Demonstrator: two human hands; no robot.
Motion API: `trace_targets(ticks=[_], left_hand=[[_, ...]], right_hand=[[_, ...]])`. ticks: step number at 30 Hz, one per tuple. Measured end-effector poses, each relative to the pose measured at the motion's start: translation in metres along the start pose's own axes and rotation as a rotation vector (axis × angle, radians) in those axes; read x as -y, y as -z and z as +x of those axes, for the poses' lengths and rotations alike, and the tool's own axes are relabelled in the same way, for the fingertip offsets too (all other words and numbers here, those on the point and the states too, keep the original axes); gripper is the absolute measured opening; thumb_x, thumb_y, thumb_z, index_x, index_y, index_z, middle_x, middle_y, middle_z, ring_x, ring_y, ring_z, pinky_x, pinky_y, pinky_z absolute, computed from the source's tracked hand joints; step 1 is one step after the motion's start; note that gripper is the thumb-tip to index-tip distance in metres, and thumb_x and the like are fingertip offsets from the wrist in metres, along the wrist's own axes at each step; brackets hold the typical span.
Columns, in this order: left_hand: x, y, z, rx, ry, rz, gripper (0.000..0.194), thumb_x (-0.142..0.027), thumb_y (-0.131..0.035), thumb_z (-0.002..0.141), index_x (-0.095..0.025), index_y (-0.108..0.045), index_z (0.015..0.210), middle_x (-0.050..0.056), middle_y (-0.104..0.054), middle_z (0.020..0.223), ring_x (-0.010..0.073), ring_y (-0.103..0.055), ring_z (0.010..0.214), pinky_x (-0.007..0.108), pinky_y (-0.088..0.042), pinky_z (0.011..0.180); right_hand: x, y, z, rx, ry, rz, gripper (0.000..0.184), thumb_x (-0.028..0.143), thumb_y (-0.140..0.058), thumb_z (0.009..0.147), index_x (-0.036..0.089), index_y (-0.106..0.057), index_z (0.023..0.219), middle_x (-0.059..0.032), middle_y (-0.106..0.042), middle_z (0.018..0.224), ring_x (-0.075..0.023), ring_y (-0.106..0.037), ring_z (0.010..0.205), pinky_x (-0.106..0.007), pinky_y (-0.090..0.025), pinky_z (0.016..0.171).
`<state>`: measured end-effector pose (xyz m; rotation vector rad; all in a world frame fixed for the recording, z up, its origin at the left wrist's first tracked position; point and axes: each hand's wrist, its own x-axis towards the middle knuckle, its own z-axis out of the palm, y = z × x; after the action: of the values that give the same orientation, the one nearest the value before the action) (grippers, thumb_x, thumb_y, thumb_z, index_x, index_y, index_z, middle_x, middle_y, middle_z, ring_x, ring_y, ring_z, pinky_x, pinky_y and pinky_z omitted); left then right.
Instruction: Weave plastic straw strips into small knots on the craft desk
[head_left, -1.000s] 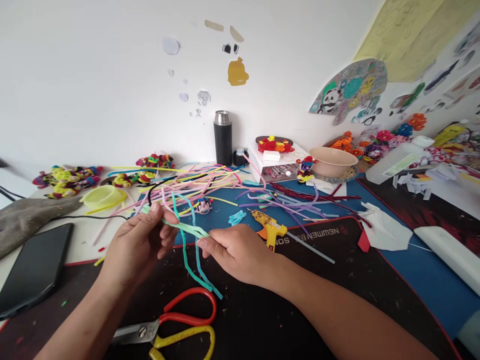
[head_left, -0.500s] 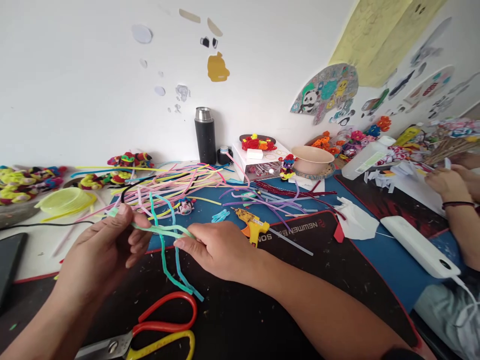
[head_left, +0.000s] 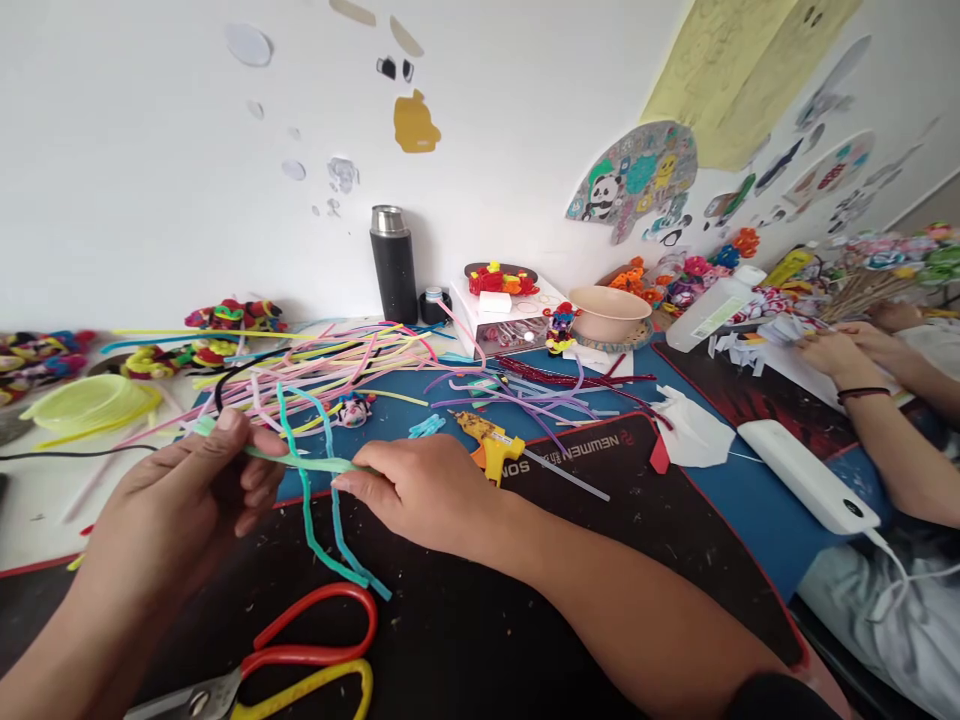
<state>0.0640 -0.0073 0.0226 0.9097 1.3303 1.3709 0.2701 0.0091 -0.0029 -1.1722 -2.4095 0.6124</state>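
Observation:
Pale green pipe cleaners [head_left: 319, 463] stretch side by side between my two hands above the dark mat. My left hand [head_left: 199, 480] pinches their left end between thumb and forefinger. The other end is gripped by my right hand [head_left: 427, 490], its thumb pressed against the curled fingers. Crossing behind them, a teal pipe cleaner [head_left: 307, 515] and a blue pipe cleaner [head_left: 339, 530] hang down toward the mat. Red-and-yellow-handled scissors [head_left: 311, 655] lie below my hands. Just past my right hand is a yellow hot glue gun [head_left: 495, 450].
Loose pink and yellow pipe cleaners [head_left: 322, 370] are spread behind my hands. A black thermos [head_left: 393, 270] stands by the wall, near a beige bowl [head_left: 609, 315]. To the right lies a white power bank [head_left: 810, 478] with a cable. A co-worker's hands [head_left: 832, 355] handle white paper farther right.
The view has shifted slightly, so most things appear farther left. The two pale green strands, which had a gap near my right hand, now lie closer together.

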Motion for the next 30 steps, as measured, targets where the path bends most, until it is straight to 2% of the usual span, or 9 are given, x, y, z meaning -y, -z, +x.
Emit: trace_targets(ticks=[6,10,13,16,21,25,27,30], left_hand=[[0.0,0.003,0.001,0.035,-0.011,-0.046,0.049,-0.063,-0.106,0.057,-0.02,-0.082,0.063,-0.002,-0.051,0.049,0.0105,-0.046,0.043,0.019,-0.041,0.034],[0.0,0.001,0.002,0.023,-0.032,-0.101,0.058,-0.065,-0.109,0.046,-0.018,-0.079,0.06,-0.004,-0.05,0.047,0.0084,-0.043,0.04,0.017,-0.038,0.032],[0.0,-0.001,0.002,0.002,-0.016,-0.12,0.06,-0.065,-0.11,0.043,-0.017,-0.078,0.06,-0.005,-0.05,0.046,0.0076,-0.044,0.039,0.015,-0.037,0.031],[0.001,-0.001,0.004,-0.004,-0.007,-0.132,0.062,-0.066,-0.111,0.041,-0.016,-0.08,0.063,-0.005,-0.05,0.047,0.0071,-0.044,0.04,0.015,-0.037,0.031],[0.002,0.003,0.008,0.02,0.006,-0.149,0.063,-0.065,-0.111,0.043,-0.014,-0.08,0.064,-0.004,-0.052,0.048,0.0072,-0.046,0.041,0.015,-0.038,0.032],[0.002,0.005,0.011,0.061,-0.007,-0.16,0.06,-0.063,-0.111,0.047,-0.014,-0.079,0.064,-0.005,-0.051,0.048,0.0066,-0.044,0.04,0.015,-0.037,0.032],[0.002,0.006,0.011,0.076,-0.017,-0.161,0.06,-0.063,-0.11,0.05,-0.014,-0.079,0.063,-0.005,-0.05,0.048,0.0065,-0.043,0.04,0.015,-0.036,0.031],[0.007,0.009,0.013,0.082,-0.032,-0.153,0.058,-0.064,-0.108,0.054,-0.015,-0.08,0.066,-0.005,-0.05,0.049,0.007,-0.042,0.041,0.015,-0.036,0.032]], right_hand=[[0.0,0.002,0.001,0.008,-0.01,0.172,0.035,0.049,-0.063,0.116,0.023,-0.081,0.101,-0.0031,-0.084,0.095,-0.0185,-0.076,0.088,-0.027,-0.039,0.073],[0.001,0.006,0.001,-0.003,-0.04,0.262,0.032,0.045,-0.064,0.116,0.023,-0.082,0.102,-0.0014,-0.082,0.09,-0.0161,-0.072,0.082,-0.026,-0.038,0.072],[0.002,0.007,-0.001,0.006,-0.045,0.236,0.035,0.046,-0.062,0.116,0.022,-0.082,0.1,-0.0005,-0.077,0.079,-0.0149,-0.064,0.071,-0.028,-0.032,0.065],[0.001,0.006,-0.002,0.019,-0.046,0.175,0.038,0.047,-0.06,0.117,0.021,-0.081,0.098,-0.0017,-0.075,0.078,-0.0159,-0.063,0.069,-0.029,-0.029,0.063],[0.0,0.003,-0.003,0.015,-0.03,0.163,0.037,0.044,-0.061,0.116,0.021,-0.078,0.093,-0.0045,-0.078,0.084,-0.0182,-0.07,0.077,-0.028,-0.034,0.067],[0.002,0.004,-0.003,0.04,-0.041,0.21,0.037,0.042,-0.062,0.116,0.021,-0.075,0.088,-0.0037,-0.077,0.082,-0.0173,-0.069,0.076,-0.027,-0.035,0.068],[0.003,0.006,-0.003,0.067,-0.058,0.278,0.038,0.04,-0.063,0.115,0.02,-0.073,0.084,-0.0012,-0.074,0.076,-0.015,-0.065,0.07,-0.027,-0.034,0.067],[0.005,0.009,-0.003,0.105,-0.116,0.414,0.041,0.037,-0.063,0.115,0.019,-0.07,0.079,0.004,-0.06,0.06,-0.0119,-0.056,0.058,-0.026,-0.033,0.065]])
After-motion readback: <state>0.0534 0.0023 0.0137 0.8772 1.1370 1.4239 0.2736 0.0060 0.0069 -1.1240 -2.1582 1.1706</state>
